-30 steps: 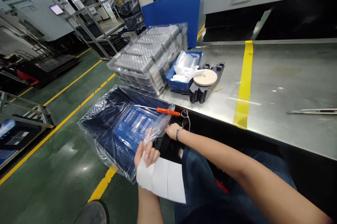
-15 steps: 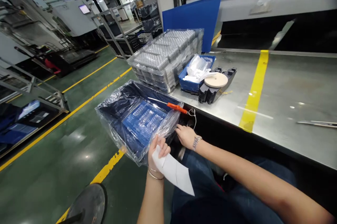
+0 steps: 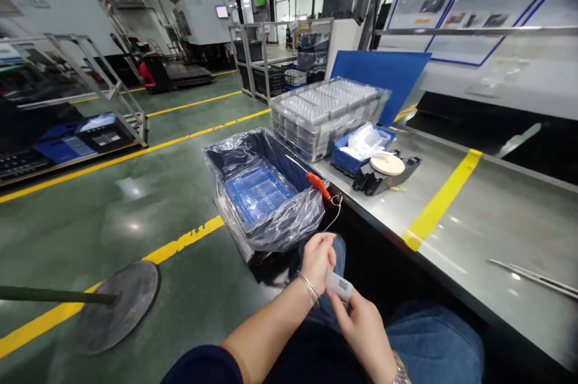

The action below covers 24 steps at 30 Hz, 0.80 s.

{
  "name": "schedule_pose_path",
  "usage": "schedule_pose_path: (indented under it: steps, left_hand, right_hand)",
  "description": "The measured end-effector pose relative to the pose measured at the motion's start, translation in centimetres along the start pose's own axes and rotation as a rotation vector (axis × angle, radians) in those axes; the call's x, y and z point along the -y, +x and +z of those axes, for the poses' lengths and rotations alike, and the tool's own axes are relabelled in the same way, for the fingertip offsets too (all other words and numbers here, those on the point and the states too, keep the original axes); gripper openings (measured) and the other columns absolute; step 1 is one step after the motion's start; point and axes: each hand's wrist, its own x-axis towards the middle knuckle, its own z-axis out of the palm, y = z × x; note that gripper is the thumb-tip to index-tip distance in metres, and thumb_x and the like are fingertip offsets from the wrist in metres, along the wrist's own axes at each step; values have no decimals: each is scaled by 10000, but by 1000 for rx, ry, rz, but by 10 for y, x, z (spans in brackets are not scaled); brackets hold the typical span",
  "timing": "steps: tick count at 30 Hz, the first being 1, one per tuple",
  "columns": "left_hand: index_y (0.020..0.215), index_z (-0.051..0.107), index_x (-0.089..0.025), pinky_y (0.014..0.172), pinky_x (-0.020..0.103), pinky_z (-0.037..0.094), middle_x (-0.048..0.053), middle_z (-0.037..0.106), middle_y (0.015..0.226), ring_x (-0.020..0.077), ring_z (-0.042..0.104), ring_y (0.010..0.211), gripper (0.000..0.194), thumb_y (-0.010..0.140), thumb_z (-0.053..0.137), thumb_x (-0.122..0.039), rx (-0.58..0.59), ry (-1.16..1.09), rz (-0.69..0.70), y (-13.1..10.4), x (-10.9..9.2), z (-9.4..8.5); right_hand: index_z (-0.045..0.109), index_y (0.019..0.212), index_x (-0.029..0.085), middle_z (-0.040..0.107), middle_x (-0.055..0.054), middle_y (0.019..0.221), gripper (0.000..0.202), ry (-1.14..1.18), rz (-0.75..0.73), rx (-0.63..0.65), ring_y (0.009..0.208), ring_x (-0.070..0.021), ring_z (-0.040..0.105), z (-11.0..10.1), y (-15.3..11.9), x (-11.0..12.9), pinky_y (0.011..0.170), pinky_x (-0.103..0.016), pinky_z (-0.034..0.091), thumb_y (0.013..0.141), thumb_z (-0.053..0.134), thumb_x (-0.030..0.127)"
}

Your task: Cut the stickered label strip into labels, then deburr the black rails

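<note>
My right hand [image 3: 363, 324], with a watch at its wrist, pinches a white label strip [image 3: 339, 285] between thumb and fingers. A small dark printed code shows on the strip. My left hand [image 3: 317, 259], wearing thin bangles, is closed at the strip's other end; its fingers hide that part. Both hands are above my lap. Just beyond them stands a dark bin [image 3: 271, 227] lined with clear plastic film, with blue, film-covered trays [image 3: 259, 191] inside. An orange-handled screwdriver [image 3: 318, 184] lies across the bin's right rim, beside a white cord loop [image 3: 336, 206].
On the metal bench [image 3: 445, 251] are wrapped clear trays [image 3: 329, 107], a blue box [image 3: 345, 158] with white plastic, and a beige disc [image 3: 387, 165] on black parts. Tweezers [image 3: 533, 278] lie at right. A round stand base [image 3: 121, 306] is on the floor at left.
Both hands have left the bin's film and come together nearer my body. The strip, earlier hanging from my left hand, is now in my right fingers too. The view has shifted.
</note>
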Motion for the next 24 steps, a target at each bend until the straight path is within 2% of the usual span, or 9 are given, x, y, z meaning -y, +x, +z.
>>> schedule_pose_path:
  steps: [3, 6, 9, 11, 13, 15, 19, 24]
  left_hand:
    - [938, 593, -127, 420, 200, 255, -23, 553, 459, 69, 413, 385, 460, 703, 622, -522, 150, 82, 3, 0, -12, 19]
    - [992, 601, -116, 534, 232, 371, 55, 663, 639, 123, 554, 541, 591, 646, 635, -594, 330, 164, -91, 7, -15, 26]
    - [899, 642, -93, 557, 242, 373, 73, 659, 658, 128, 561, 554, 597, 639, 616, -629, 445, 260, -253, 18, -8, 25]
    - [778, 654, -87, 533, 239, 350, 66, 632, 620, 119, 531, 522, 568, 650, 598, -638, 480, 309, -333, 24, -3, 24]
    - [661, 623, -102, 523, 237, 331, 38, 590, 582, 107, 493, 510, 511, 641, 622, -613, 475, 336, -349, 29, -1, 25]
    - [590, 571, -123, 507, 226, 294, -4, 523, 541, 83, 426, 494, 451, 628, 659, -564, 429, 357, -309, 35, -1, 28]
    - [593, 523, -144, 492, 224, 247, -31, 448, 541, 70, 349, 505, 403, 641, 659, -520, 301, 393, -199, 56, -10, 39]
    - [637, 532, -145, 478, 227, 245, -21, 445, 563, 79, 350, 514, 351, 688, 601, -485, 216, 403, -192, 87, -35, 48]
  right_hand:
    - [727, 811, 192, 730, -90, 803, 404, 323, 109, -98, 715, -255, 675, -12, -1, -15, 632, -326, 524, 699, 594, 557]
    - [738, 863, 179, 724, -101, 917, 425, 613, 281, -148, 879, -270, 667, -31, 1, -26, 756, -345, 538, 655, 670, 543]
    - [737, 891, 181, 708, -106, 988, 399, 807, 357, -216, 954, -272, 647, -49, 9, -35, 849, -376, 514, 667, 692, 507]
    - [736, 893, 176, 702, -111, 1008, 392, 862, 386, -254, 959, -280, 644, -57, 18, -40, 874, -402, 501, 663, 704, 492]
    - [742, 857, 163, 710, -117, 974, 399, 850, 430, -275, 936, -293, 650, -63, 32, -44, 871, -422, 500, 648, 711, 502]
    - [745, 829, 161, 717, -115, 943, 405, 802, 475, -286, 938, -300, 647, -67, 47, -47, 866, -420, 503, 632, 717, 513]
    - [742, 828, 183, 720, -108, 932, 405, 747, 550, -230, 942, -305, 645, -80, 83, -50, 827, -394, 525, 577, 757, 500]
    - [698, 929, 240, 716, -88, 926, 405, 847, 508, -77, 843, -259, 671, -109, 140, -32, 732, -377, 550, 712, 610, 570]
